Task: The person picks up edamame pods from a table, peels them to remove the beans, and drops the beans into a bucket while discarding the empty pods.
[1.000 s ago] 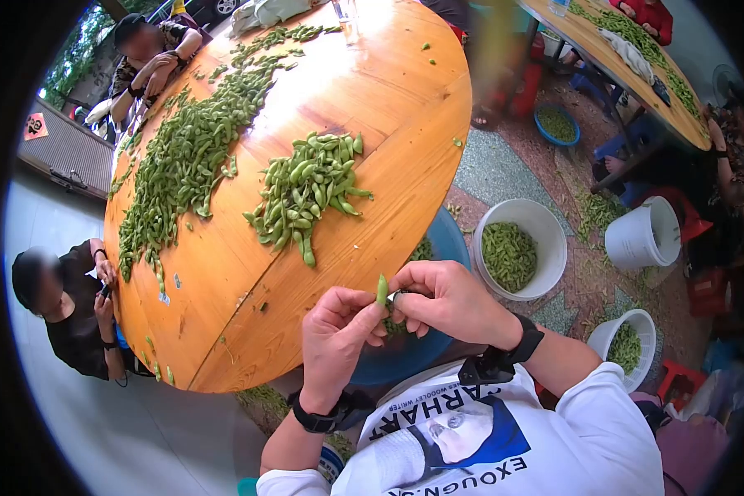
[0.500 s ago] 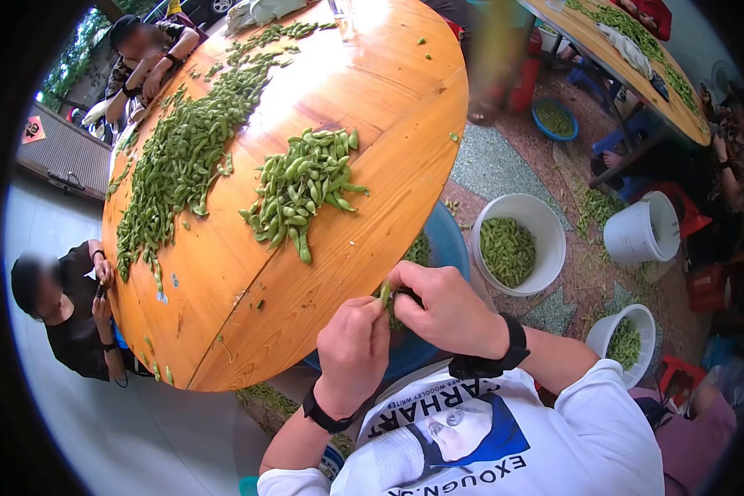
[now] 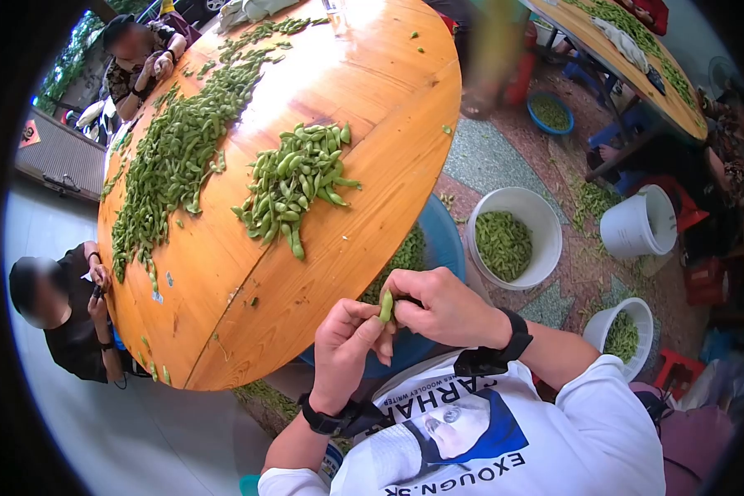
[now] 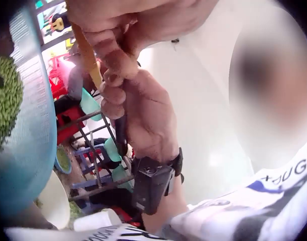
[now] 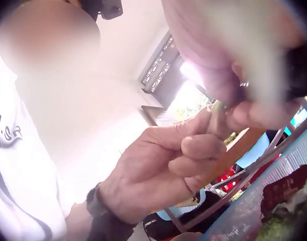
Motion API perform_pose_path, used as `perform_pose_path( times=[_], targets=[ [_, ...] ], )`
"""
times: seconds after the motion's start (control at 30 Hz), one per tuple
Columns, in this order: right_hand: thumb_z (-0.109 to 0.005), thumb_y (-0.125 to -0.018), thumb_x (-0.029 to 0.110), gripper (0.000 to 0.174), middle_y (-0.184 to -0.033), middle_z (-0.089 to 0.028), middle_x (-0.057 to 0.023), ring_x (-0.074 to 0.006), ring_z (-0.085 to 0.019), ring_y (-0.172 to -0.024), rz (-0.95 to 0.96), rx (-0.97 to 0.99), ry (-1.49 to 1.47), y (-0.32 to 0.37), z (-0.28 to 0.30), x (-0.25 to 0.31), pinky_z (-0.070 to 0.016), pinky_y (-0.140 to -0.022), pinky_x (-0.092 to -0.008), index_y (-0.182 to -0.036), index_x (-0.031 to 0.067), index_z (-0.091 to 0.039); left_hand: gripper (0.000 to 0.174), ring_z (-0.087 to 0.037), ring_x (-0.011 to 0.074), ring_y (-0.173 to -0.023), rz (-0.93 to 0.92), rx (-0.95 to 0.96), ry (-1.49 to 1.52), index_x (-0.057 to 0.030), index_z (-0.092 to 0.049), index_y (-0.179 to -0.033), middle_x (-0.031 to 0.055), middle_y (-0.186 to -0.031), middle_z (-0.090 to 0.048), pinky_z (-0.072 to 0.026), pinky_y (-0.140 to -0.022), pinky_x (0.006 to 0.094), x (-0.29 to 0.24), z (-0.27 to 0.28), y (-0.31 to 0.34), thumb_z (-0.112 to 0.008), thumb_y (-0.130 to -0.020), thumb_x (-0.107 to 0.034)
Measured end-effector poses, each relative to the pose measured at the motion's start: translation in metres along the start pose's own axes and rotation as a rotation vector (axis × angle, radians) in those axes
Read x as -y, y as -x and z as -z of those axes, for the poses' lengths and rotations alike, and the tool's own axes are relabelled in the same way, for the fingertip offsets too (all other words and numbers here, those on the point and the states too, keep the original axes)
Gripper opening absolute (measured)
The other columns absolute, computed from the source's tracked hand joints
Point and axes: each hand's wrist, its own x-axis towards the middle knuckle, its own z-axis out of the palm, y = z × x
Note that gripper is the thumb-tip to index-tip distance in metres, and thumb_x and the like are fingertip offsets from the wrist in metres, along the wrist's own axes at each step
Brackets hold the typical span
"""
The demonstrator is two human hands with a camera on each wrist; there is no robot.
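Between its thumb and fingers, my left hand (image 3: 345, 347) pinches a green edamame pod (image 3: 386, 306), held upright. Beside it, my right hand (image 3: 450, 310) has its fingertips right at the pod. Curled right fingers grip a small dark-handled tool (image 4: 121, 134); its kind is mostly hidden by the hand. In the right wrist view the pod's tip (image 5: 218, 106) pokes out between both hands. Below the hands stands a blue basin (image 3: 449, 236) with pods in it. A small heap of edamame pods (image 3: 293, 186) lies on the wooden table (image 3: 372, 182) ahead.
A larger spread of pods (image 3: 174, 153) covers the table's far left. White buckets (image 3: 539, 207) with pods stand on the floor at right, near another white bucket (image 3: 636, 221). Two people sit at the left edge; a second table (image 3: 591, 41) stands back right.
Half a second ago my left hand was turned knuckles up over the pod; now it has rolled back, showing the pod plainly. Both hands stay close together.
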Motion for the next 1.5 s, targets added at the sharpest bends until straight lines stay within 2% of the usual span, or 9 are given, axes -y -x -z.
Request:
perform_pose_path(
  times=[0.2,0.27,0.33,0.5,0.7,1.0,1.3,1.37,1.5],
  targets=[
    [-0.055,-0.084,0.008,0.013,-0.07,-0.064,-0.0187,-0.0289,-0.065,-0.062,-0.279,0.111,-0.114,0.005,0.005,-0.001,-0.0504,-0.058,-0.0354,-0.088,-0.0023,-0.062,0.018,-0.064,0.0138,-0.068,0.002,-0.065,-0.385,0.0002,-0.055,-0.101,0.0086,-0.084,-0.066,-0.0509,-0.058,0.0245,0.004,-0.009,0.003,-0.068,-0.09,0.001],
    [-0.055,-0.084,0.008,0.013,-0.068,-0.064,-0.0152,-0.0227,-0.065,-0.06,-0.196,0.056,-0.024,0.006,0.003,-0.002,-0.0496,-0.057,-0.0342,-0.087,-0.0022,-0.062,0.018,-0.063,0.0113,-0.068,-0.567,-0.048,-1.024,-0.0003,-0.058,-0.098,0.0062,-0.08,-0.065,-0.0493,-0.057,0.0235,0.006,-0.004,-0.001,-0.071,-0.086,0.002],
    [-0.055,-0.084,0.008,0.012,-0.068,-0.064,-0.0139,-0.0208,-0.064,-0.06,-0.205,0.055,-0.028,0.007,0.003,-0.003,-0.0495,-0.057,-0.0342,-0.086,-0.0024,-0.061,0.013,-0.061,0.0086,-0.065,-0.645,-0.073,-1.091,0.0006,-0.061,-0.097,0.0056,-0.077,-0.064,-0.0473,-0.055,0.0218,0.006,-0.005,-0.003,-0.07,-0.088,0.0],
    [-0.055,-0.086,0.009,0.012,-0.067,-0.064,-0.01,-0.0158,-0.063,-0.059,-0.282,0.107,-0.119,0.01,0.004,-0.008,-0.0495,-0.055,-0.032,-0.085,-0.0017,-0.06,0.013,-0.061,0.01,-0.064,0.041,-0.037,-0.311,0.0031,-0.061,-0.103,0.0061,-0.081,-0.065,-0.0485,-0.054,0.0206,0.009,-0.001,0.002,-0.06,-0.098,-0.009],
    [-0.054,-0.09,0.011,0.012,-0.07,-0.063,-0.0019,-0.0078,-0.059,-0.058,-0.362,0.238,-0.275,0.012,0.009,-0.026,-0.0495,-0.052,-0.0235,-0.091,0.0022,-0.062,0.02,-0.062,0.0105,-0.066,0.267,0.004,-0.023,0.0044,-0.059,-0.111,0.0085,-0.089,-0.067,-0.0507,-0.056,0.0206,0.009,0.005,0.0,-0.052,-0.102,-0.012],
    [-0.055,-0.094,0.013,0.013,-0.072,-0.062,-0.0002,-0.0049,-0.057,-0.059,-0.494,0.321,-0.377,0.011,0.01,-0.037,-0.0478,-0.053,-0.0216,-0.096,0.0025,-0.062,0.024,-0.062,0.0118,-0.066,0.373,0.016,0.006,0.004,-0.059,-0.111,0.0091,-0.089,-0.065,-0.05,-0.053,0.0217,0.018,0.008,-0.004,-0.047,-0.105,-0.016],
    [-0.057,-0.09,0.015,0.017,-0.068,-0.063,-0.0044,-0.0095,-0.058,-0.059,-0.303,0.142,-0.03,0.014,0.002,-0.038,-0.0486,-0.054,-0.0263,-0.092,-0.0001,-0.064,0.02,-0.056,0.0088,-0.06,0.374,-0.005,-0.197,0.0002,-0.052,-0.105,0.0039,-0.08,-0.058,-0.0448,-0.048,0.0205,0.02,0.0,-0.003,-0.051,-0.104,-0.019],
    [-0.057,-0.085,0.013,0.016,-0.07,-0.065,-0.0149,-0.0256,-0.064,-0.061,-0.154,0.087,0.105,0.015,-0.002,-0.039,-0.0506,-0.061,-0.0368,-0.088,-0.0009,-0.064,0.018,-0.053,0.0074,-0.057,0.357,0.026,-0.258,-0.0005,-0.051,-0.104,0.0033,-0.079,-0.056,-0.0412,-0.046,0.0204,0.018,-0.003,-0.006,-0.054,-0.103,-0.019],
    [-0.057,-0.086,0.013,0.016,-0.068,-0.065,-0.0108,-0.0196,-0.063,-0.058,-0.139,0.12,0.095,0.015,-0.001,-0.037,-0.05,-0.057,-0.0333,-0.085,-0.0006,-0.064,0.021,-0.044,0.004,-0.053,0.304,0.093,-0.217,-0.001,-0.049,-0.102,-0.0008,-0.071,-0.051,-0.0347,-0.045,0.0198,0.032,0.005,-0.012,-0.061,-0.1,-0.019]
  ],
)
